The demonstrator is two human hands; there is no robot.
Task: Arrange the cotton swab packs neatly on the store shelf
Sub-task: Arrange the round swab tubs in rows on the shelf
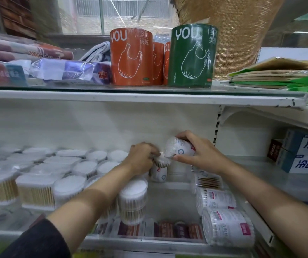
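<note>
Your right hand (201, 155) grasped a tilted swab tub (179, 147); at its seven o'clock, your left hand (142, 159) gripped an upright swab tub (159, 169) on the shelf (171, 202).

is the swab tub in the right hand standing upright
No, the right hand holds the swab tub tilted on its side, lifted above the shelf.
</note>
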